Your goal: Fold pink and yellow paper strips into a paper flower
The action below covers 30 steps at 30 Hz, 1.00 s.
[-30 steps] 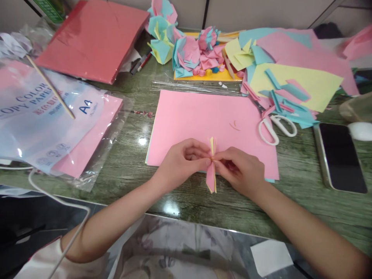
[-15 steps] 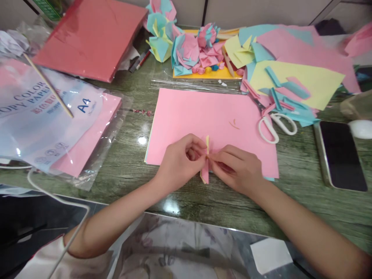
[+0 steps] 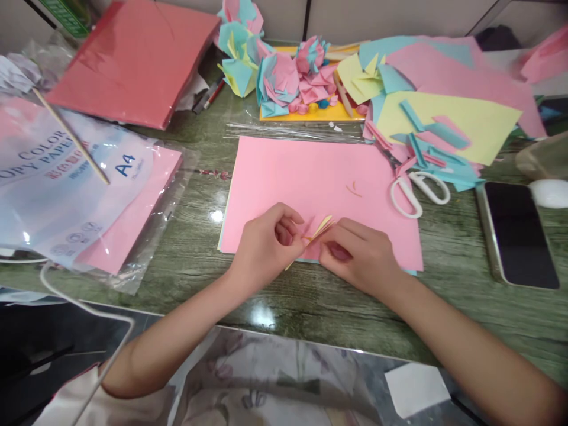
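This looks like an office desk (image 3: 195, 213): panelled partition (image 3: 377, 18), copy-paper pack (image 3: 57, 177), scissors (image 3: 413, 176).

Folded paper bundle (image 3: 321, 227), narrow, layered yellow and pink; pinched near middle, slanting from lower left to upper right; upper end fanned into thin leaves, lower end mostly hidden; over near edge of pink paper stack (image 3: 288, 171).

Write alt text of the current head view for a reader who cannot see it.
A left hand pinches a small folded paper piece above the near edge of a pink sheet on a green table, the right hand close beside it. White-handled scissors and a phone lie to the right, a paper packet to the left, paper flowers behind.
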Available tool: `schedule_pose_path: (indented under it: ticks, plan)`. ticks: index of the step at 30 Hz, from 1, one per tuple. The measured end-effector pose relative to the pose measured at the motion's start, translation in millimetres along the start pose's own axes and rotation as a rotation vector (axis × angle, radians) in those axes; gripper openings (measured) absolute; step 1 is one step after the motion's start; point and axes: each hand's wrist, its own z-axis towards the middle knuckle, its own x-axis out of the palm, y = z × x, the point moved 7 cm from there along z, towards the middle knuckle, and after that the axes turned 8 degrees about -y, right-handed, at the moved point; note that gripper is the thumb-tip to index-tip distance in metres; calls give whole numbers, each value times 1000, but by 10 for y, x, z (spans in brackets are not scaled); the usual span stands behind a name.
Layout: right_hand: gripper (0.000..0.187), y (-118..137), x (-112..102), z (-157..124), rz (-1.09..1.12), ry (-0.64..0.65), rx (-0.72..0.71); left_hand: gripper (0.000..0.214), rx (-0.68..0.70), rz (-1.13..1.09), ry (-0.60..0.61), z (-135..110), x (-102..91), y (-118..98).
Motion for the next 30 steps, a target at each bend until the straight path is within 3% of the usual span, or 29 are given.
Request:
schedule_pose_path:
  ticks: [9, 14, 22, 30]
  plan:
    - [10, -16, 16, -6, 40, 35, 32, 18, 0, -13, 6, -1, -3, 9]
    - [5, -3, 0, -6, 65, -13, 28, 11, 14, -98, 55, -47, 96, -44]
    - [1, -23, 6, -28, 103, -19, 52, 13, 36, -121, 25, -50, 99, -63]
    - [11, 7, -49, -15, 238, -42, 116, 14, 13, -154, 24, -41, 93, -75]
